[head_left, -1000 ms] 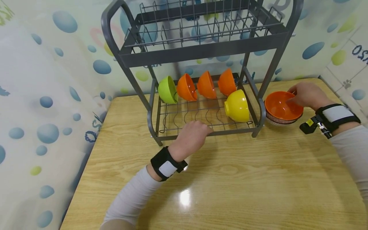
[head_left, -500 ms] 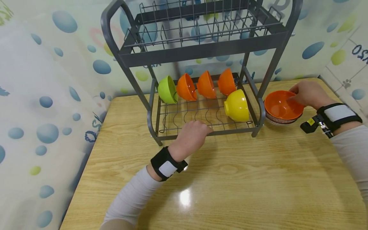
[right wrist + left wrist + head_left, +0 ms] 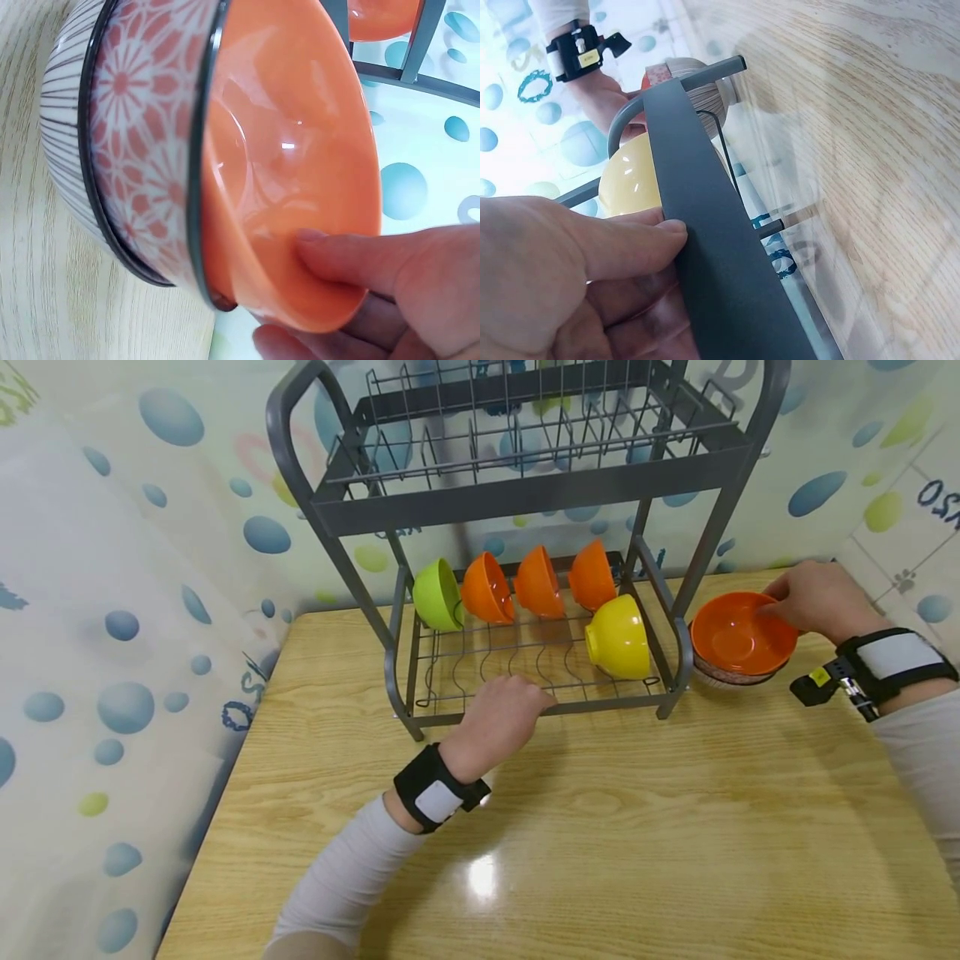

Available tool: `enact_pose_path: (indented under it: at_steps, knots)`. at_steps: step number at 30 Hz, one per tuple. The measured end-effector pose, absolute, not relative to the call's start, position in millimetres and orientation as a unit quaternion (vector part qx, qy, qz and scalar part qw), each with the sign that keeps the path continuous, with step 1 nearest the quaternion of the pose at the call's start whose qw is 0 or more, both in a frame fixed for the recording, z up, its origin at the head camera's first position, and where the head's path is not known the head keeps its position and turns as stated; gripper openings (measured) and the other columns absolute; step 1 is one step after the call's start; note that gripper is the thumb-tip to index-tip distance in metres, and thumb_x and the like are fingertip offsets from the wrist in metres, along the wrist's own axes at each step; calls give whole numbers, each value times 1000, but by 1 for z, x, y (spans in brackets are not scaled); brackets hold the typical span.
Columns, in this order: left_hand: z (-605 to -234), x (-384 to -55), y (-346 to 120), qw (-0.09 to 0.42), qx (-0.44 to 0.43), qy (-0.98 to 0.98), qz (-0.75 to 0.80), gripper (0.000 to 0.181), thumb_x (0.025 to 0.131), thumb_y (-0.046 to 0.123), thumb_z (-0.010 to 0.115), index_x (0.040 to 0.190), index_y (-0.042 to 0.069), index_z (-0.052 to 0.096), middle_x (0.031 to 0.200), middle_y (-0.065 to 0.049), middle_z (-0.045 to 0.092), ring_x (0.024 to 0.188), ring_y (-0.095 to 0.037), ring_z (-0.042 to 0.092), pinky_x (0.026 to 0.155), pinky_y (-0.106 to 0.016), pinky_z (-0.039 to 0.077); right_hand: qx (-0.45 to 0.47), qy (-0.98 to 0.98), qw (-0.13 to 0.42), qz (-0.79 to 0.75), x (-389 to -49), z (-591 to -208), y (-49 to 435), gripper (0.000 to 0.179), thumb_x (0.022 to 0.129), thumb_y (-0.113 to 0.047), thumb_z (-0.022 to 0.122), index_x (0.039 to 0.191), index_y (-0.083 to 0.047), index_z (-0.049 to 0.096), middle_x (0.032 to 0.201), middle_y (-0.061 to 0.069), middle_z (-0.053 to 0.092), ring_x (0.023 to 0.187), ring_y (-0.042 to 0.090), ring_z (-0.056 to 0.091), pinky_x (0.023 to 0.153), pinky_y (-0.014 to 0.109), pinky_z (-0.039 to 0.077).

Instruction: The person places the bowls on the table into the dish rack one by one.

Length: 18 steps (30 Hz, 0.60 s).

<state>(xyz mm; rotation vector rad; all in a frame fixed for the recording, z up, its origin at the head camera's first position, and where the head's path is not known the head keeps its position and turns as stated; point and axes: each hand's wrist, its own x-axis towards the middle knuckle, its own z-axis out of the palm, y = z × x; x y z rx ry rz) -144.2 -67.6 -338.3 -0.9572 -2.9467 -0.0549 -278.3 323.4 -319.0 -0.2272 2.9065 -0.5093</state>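
With thumb inside and fingers beneath the rim, my right hand pinches an orange bowl. That bowl sits tilted in a flower-patterned bowl, which rests in a striped bowl on the table, right of the rack. My left hand grips the front rail of the grey dish rack, thumb on its face. On the rack's lower tier, a green bowl and three orange bowls stand on edge in a back row. A yellow bowl leans at the front right.
The rack's upper wire tier overhangs the lower bowls. Its right side frame stands close beside the bowl stack. A patterned wall bounds the wooden table at the back and left.
My right hand has shifted slightly right and up, and the orange bowl's near-hand rim has moved with it, to the right. The left hand keeps its grip on the rail.
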Motion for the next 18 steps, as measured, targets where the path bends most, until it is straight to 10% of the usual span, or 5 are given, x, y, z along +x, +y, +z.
enact_pose_path:
  at_steps: [18]
  knots:
    - [-340,-144,-67,16,-298,-954,-15,36,91,-3,53,103,22,76,87,3,73,66,-6,56,49,-19,39,-68,966,89,-231,-262,-304,318,52,91,-36,60,116,10,63,71,9,65,68,24,57,56,33,48]
